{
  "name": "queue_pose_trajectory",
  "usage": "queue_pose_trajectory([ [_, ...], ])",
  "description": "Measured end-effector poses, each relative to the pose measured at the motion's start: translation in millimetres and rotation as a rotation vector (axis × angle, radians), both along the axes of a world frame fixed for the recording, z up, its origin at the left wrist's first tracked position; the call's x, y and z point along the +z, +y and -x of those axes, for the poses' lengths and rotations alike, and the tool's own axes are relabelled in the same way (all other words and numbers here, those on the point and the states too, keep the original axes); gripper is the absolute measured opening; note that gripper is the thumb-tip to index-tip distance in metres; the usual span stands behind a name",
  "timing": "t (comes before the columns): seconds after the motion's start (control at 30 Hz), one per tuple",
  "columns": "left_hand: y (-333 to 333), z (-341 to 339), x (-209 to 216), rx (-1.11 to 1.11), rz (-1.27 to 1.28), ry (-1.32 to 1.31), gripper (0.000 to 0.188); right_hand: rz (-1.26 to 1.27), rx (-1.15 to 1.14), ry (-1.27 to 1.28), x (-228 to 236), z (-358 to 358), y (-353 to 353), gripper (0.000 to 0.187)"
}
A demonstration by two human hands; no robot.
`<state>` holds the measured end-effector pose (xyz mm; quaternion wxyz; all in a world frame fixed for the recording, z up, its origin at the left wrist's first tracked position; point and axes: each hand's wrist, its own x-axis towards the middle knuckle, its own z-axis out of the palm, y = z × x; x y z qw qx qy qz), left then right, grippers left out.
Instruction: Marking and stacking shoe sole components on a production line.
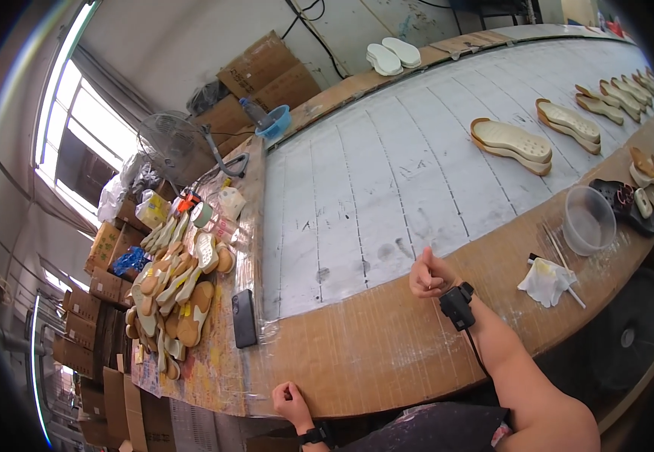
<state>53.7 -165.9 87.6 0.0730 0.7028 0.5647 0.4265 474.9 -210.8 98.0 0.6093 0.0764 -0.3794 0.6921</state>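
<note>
My right hand [431, 276] is over the near edge of a white belt surface [357, 226] marked with dark cross lines. Its fingers are curled in and nothing shows in them. Near the cardboard-covered front ledge [357, 354], my left hand [292, 405] is closed in a loose fist, with no object visible in it. A cream and tan shoe sole [511, 145] lies on the belt to the far right of my right hand, and another sole [568, 124] lies beyond it. Further soles [628, 98] line the right side.
A heap of soles [168, 294] covers the left table beside a black phone [244, 319]. To the right stand a clear plastic tub [589, 221], a white cloth [547, 282] and a black tray [627, 206]. White soles [393, 56], a blue basin [275, 122] and a fan [170, 147] are farther back.
</note>
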Motion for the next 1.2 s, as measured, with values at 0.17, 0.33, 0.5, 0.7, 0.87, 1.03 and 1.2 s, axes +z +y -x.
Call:
queue_pose_trajectory([
  [0.17, 0.5, -1.1, -0.5, 0.007, 0.004, 0.014, 0.005, -0.022, -0.053, -0.063, -2.8, 4.0, 0.0, 0.041],
  [0.33, -2.6, -3.3, 2.9, 0.005, 0.004, 0.021, 0.005, -0.054, -0.104, 0.045, 0.5, 9.3, 6.6, 0.032],
  [0.5, -3.0, -3.0, 2.0, 0.008, 0.001, 0.031, 0.005, 0.299, -0.381, 0.355, 6.9, 11.9, 11.1, 0.028],
  [0.7, -4.9, -4.5, 4.7, 0.010, 0.016, 0.063, 0.005, 0.715, -0.652, 0.157, 4.9, 7.7, 18.3, 0.024],
  [0.87, -5.7, -4.4, 4.6, 0.021, 0.017, 0.046, 0.004, 0.795, -0.690, -0.076, 9.1, 16.6, 21.2, 0.021],
  [1.03, -5.5, -4.5, 3.2, 0.018, 0.017, 0.031, 0.003, 0.816, -0.715, -0.092, 6.3, 15.4, 20.8, 0.019],
  [1.2, -7.4, -4.5, 4.8, 0.023, 0.025, 0.030, 0.004, 0.851, -0.753, -0.093, 6.0, 18.0, 22.6, 0.016],
])
